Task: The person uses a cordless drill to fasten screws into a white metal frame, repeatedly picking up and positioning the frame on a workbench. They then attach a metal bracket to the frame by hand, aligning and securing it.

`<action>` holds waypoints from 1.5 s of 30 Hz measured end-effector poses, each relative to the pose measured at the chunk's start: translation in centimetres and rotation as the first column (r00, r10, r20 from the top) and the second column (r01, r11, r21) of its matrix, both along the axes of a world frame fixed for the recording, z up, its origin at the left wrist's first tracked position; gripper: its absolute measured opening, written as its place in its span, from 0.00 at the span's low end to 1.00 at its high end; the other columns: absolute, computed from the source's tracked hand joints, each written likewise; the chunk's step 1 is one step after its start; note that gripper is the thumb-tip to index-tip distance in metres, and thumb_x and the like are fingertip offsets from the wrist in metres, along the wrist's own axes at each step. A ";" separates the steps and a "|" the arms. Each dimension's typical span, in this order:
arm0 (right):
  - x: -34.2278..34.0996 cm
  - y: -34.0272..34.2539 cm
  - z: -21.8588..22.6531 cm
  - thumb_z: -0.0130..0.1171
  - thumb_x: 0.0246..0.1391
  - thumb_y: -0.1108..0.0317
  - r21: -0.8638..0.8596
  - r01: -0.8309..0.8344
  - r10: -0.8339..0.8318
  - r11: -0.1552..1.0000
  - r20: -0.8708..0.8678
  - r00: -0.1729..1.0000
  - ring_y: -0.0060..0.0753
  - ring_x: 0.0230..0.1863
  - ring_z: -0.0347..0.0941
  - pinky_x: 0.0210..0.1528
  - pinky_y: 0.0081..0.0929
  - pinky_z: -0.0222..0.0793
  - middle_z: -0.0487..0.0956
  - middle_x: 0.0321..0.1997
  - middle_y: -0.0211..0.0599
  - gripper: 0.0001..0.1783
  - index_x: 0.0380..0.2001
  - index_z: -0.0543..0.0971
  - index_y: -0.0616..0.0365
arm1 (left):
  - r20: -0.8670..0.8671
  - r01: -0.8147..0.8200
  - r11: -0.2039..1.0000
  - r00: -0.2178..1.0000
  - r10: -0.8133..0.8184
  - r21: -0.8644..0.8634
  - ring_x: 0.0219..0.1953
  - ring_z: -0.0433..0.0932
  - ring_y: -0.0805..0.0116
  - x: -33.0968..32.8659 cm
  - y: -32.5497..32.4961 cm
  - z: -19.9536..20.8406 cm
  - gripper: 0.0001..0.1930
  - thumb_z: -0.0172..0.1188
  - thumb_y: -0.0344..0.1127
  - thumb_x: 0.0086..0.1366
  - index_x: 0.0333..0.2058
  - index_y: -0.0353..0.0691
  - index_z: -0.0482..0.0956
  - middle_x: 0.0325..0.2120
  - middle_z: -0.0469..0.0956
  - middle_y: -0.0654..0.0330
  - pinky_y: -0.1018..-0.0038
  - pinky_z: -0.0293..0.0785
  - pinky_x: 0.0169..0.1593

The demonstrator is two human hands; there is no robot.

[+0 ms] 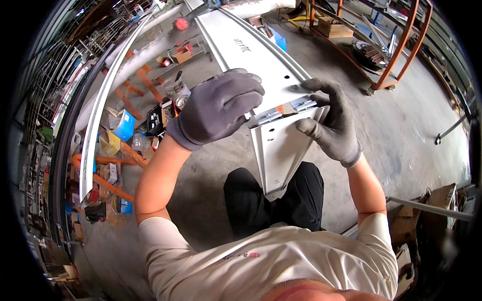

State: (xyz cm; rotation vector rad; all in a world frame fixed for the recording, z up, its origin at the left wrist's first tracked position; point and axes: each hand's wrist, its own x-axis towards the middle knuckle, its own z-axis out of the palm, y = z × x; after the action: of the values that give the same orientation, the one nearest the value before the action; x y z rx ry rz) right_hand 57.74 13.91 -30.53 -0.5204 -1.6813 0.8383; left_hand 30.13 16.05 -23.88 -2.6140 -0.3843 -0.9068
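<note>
A long white metal panel (256,50) with raised side rails and dark handwriting runs away from me. At its near end, a shorter white channel piece (283,150) with small holes slopes down between my knees. Two silvery metal connectors (268,117) bridge the narrow gap between them. My left hand (221,108), in a grey glove, is curled closed at the left edge of the joint; its fingertips hide whatever it grips. My right hand (334,118), also gloved, wraps the right side of the joint, its thumb on the shorter channel piece and its forefinger beside the long panel.
Orange trestle legs (143,78) and a long white strip (108,100) stand at the left. Blue boxes (124,125), tools and parts crowd the floor there. An orange wheeled rack (401,50) stands at the far right; cardboard (434,205) lies at the lower right.
</note>
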 end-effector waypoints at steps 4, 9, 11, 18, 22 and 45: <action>0.4 0.4 0.5 0.77 0.51 0.54 -0.009 -0.054 0.054 0.999 0.061 0.997 0.35 0.61 0.76 0.63 0.38 0.72 0.77 0.60 0.44 0.40 0.60 0.70 0.63 | 0.026 0.011 0.999 1.000 -0.012 0.039 0.51 0.83 0.52 0.1 0.0 -0.3 0.24 0.71 0.26 0.47 0.45 0.41 0.77 0.46 0.82 0.56 0.58 0.81 0.59; 1.0 1.5 1.9 0.77 0.52 0.53 0.056 -0.107 0.093 0.993 0.218 0.971 0.35 0.54 0.80 0.59 0.36 0.76 0.81 0.56 0.43 0.38 0.58 0.73 0.64 | 0.029 -0.012 0.999 1.000 0.011 0.042 0.51 0.83 0.53 -0.2 -0.2 -0.4 0.23 0.73 0.28 0.49 0.45 0.43 0.77 0.45 0.83 0.56 0.59 0.82 0.58; 1.2 2.0 2.5 0.77 0.50 0.50 0.127 -0.110 0.070 0.986 0.284 0.956 0.35 0.54 0.80 0.59 0.35 0.76 0.81 0.56 0.44 0.41 0.59 0.73 0.64 | 0.027 -0.007 0.999 1.000 0.006 0.045 0.51 0.83 0.54 -0.5 -0.1 -0.3 0.22 0.73 0.29 0.50 0.45 0.44 0.77 0.45 0.82 0.57 0.60 0.82 0.57; 3.4 3.4 7.4 0.69 0.43 0.24 -0.019 0.076 -0.067 0.997 0.286 0.956 0.23 0.39 0.80 0.41 0.20 0.74 0.81 0.35 0.37 0.63 0.65 0.69 0.70 | 0.090 0.008 0.998 0.996 -0.014 0.068 0.51 0.82 0.59 -1.0 0.8 -1.4 0.14 0.67 0.31 0.57 0.42 0.47 0.78 0.44 0.79 0.63 0.64 0.84 0.52; 1.7 4.1 7.5 0.62 0.51 0.24 0.150 0.246 -0.282 0.957 0.304 0.910 0.31 0.48 0.80 0.52 0.28 0.74 0.82 0.47 0.43 0.58 0.64 0.71 0.70 | 0.179 -0.013 0.979 0.983 -0.025 0.204 0.52 0.79 0.59 -0.3 2.1 -2.9 0.13 0.64 0.35 0.58 0.42 0.51 0.78 0.43 0.78 0.64 0.66 0.83 0.49; 4.6 -6.3 -15.2 0.50 0.74 0.47 -0.409 0.677 -0.700 0.612 0.119 0.704 0.27 0.39 0.81 0.41 0.27 0.78 0.81 0.51 0.37 0.27 0.57 0.76 0.61 | 0.252 -0.814 0.483 0.419 0.873 -0.322 0.51 0.81 0.45 -19.1 36.2 -1.4 0.26 0.70 0.43 0.54 0.51 0.45 0.75 0.50 0.80 0.49 0.52 0.79 0.52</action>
State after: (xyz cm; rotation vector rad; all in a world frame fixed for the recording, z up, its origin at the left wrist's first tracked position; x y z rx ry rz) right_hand 62.38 7.62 -45.75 -1.3479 -1.0707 0.6098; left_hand 10.98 52.25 -25.23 -1.8227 -1.7644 -0.9747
